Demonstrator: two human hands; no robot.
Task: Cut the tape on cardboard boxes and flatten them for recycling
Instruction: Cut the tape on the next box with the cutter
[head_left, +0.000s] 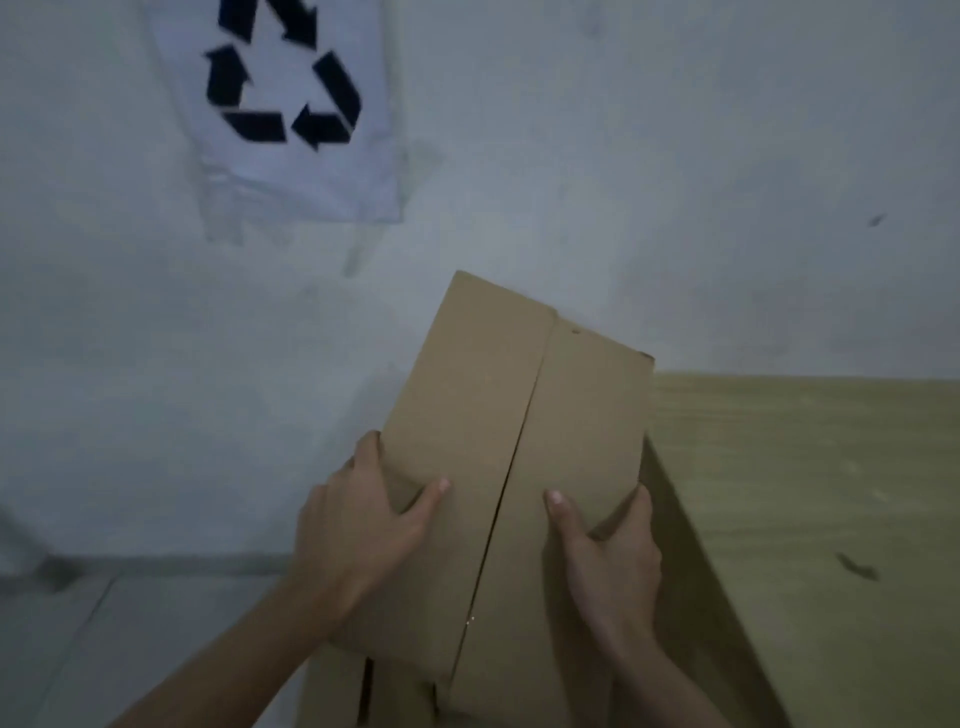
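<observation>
A brown cardboard box (519, 415) is held up in front of me, tilted, with the seam between its two flaps running down its upper face. My left hand (358, 525) grips its left edge, thumb on the top face and fingers round the side. My right hand (608, 556) grips its right edge the same way. More brown cardboard (384, 691) lies under the box near the frame's bottom. No cutting tool is in view.
A wooden table top (810, 493) fills the right side. A grey-white wall (156, 364) stands behind, with a white sheet bearing a black recycling symbol (280, 93) taped to it. Grey floor (78, 649) shows at lower left.
</observation>
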